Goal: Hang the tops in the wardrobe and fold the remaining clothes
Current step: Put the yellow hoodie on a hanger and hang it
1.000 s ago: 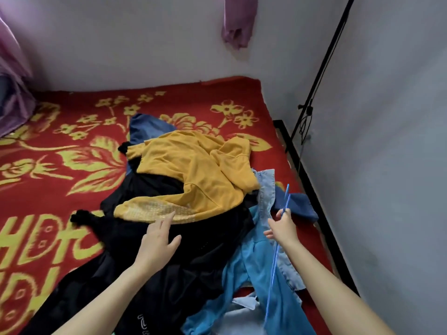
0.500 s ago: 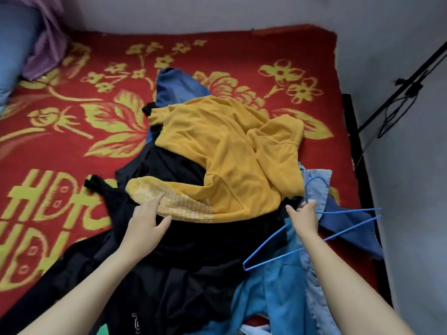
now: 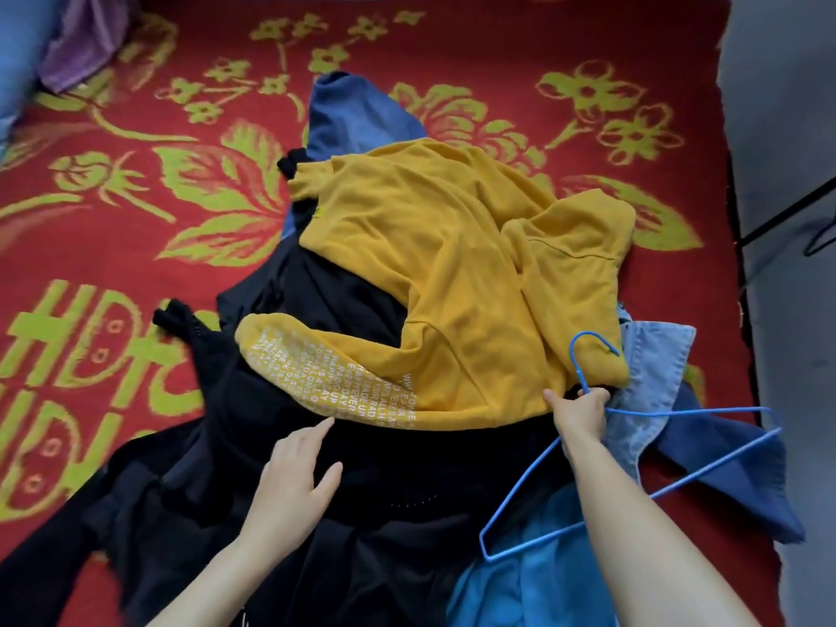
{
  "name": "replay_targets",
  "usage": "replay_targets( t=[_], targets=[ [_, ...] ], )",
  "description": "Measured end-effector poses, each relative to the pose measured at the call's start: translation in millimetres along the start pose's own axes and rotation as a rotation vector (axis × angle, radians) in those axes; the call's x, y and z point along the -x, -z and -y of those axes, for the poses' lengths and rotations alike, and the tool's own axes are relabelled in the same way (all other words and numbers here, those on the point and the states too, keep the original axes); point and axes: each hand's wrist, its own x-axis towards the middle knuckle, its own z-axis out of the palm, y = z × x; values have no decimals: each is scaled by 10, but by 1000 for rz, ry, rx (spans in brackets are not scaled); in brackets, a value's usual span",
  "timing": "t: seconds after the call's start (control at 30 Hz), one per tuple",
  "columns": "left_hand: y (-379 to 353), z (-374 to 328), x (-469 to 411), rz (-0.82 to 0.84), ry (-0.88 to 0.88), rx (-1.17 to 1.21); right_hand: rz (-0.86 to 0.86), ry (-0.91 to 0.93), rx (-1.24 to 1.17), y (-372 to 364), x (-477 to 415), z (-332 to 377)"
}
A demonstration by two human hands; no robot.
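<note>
A yellow top (image 3: 452, 273) with white lettering on its hem lies crumpled on top of a pile of clothes. Beneath it spread black garments (image 3: 280, 445), and a light blue shirt (image 3: 651, 382) and bright blue cloth (image 3: 534, 590) lie to the right. My left hand (image 3: 294, 477) rests with straight fingers on the black cloth, its fingertips just below the yellow hem. My right hand (image 3: 581, 414) grips a blue wire hanger (image 3: 633, 463) at its neck, beside the yellow top's right edge. The hanger lies nearly flat over the blue clothes.
The pile sits on a red bedspread (image 3: 135, 219) with yellow-green flowers and letters. A dark blue garment (image 3: 353, 115) sticks out behind the pile. Purple cloth (image 3: 77, 47) lies at the far left corner. A grey wall (image 3: 787, 400) and black frame border the right.
The view has dropped lower over the pile. My right hand turned the hanger from upright to nearly flat. My left hand slid back from the yellow hem onto the black cloth.
</note>
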Motion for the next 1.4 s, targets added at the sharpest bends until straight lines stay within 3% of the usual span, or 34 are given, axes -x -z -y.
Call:
replay_targets(
  t=[0.4,0.7,0.93,1.13,1.3,1.4],
  targets=[
    [343,272,391,-18,-2,-157,6,27,-21,82,111,286],
    [731,275,771,-106,-45,-74,-204,215,-256,492,1129,630],
    [914,166,1149,-103,-214,-28,-118,499,-255,618,2753,618],
    [1079,-315,1345,-139,-555,14,-34,897,-53,964,4078,736],
    [1639,-106,1624,-271,-769,222,-46,960,-92,1050,4975,722],
    [2012,103,1738,-242,-784,152,-6,903,-208,1068,5226,711]
  ],
)
